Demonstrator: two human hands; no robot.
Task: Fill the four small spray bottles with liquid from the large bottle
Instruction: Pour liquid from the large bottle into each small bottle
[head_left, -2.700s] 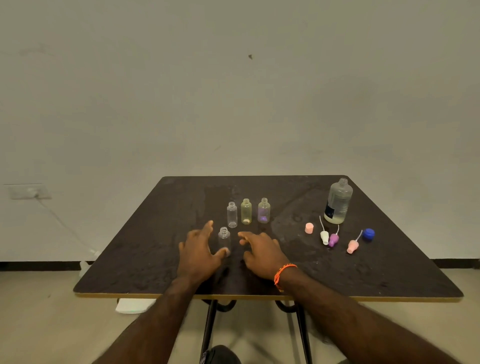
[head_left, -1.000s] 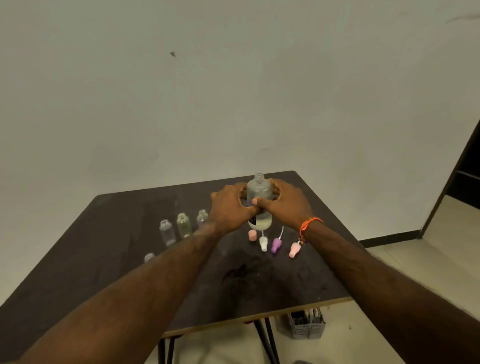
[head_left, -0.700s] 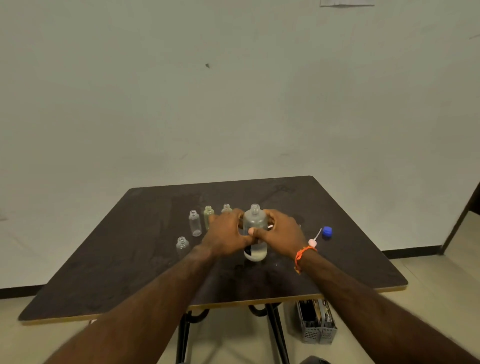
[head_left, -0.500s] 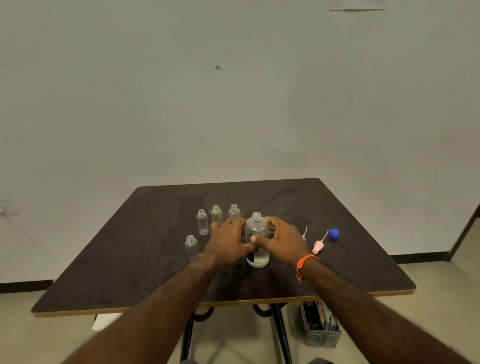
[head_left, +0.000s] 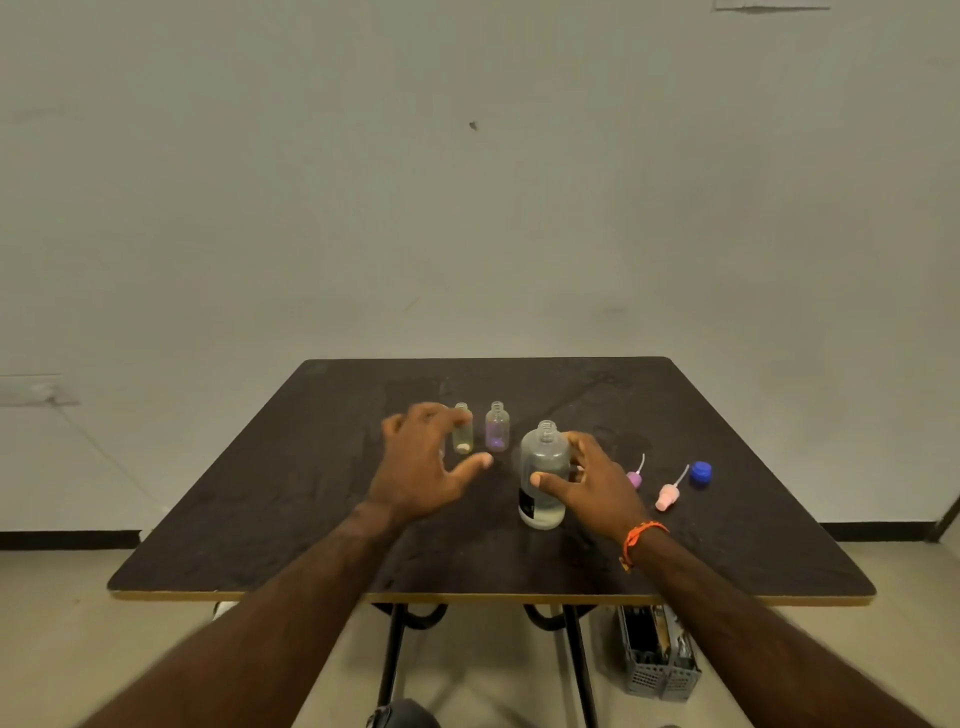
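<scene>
**Right hand on the large bottle, left hand spread near the small ones**

From the left, we see our left hand over the dark tabletop, fingers spread and holding nothing, in front of the yellowish small bottle. Just beside that stands the purplish small bottle, uncapped. Next comes the large bottle, upright and open-necked, with our right hand wrapped round its right side, thumb across the front. Further right lie a purple spray top, a pink spray top and a blue cap.
</scene>
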